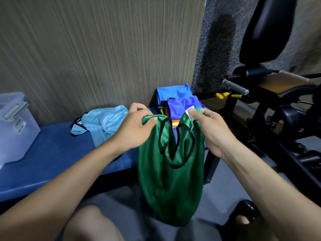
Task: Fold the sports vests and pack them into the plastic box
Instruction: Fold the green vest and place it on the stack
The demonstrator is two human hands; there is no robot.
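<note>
Against a grey wood-grain wall, the blue padded surface (52,153) carries the plastic box (15,129) at its far left end. Off its near edge I hold up a green sports vest (171,180), left hand (137,126) and right hand (210,126) each pinching a shoulder strap. Glossy, black-trimmed, it hangs limp below my fingers (196,117).

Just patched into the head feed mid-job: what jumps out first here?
The green vest hangs front and centre, held up by its shoulder straps between the left hand and the right hand. A light blue vest lies crumpled on the blue bench behind, with the plastic box at far left.
</note>
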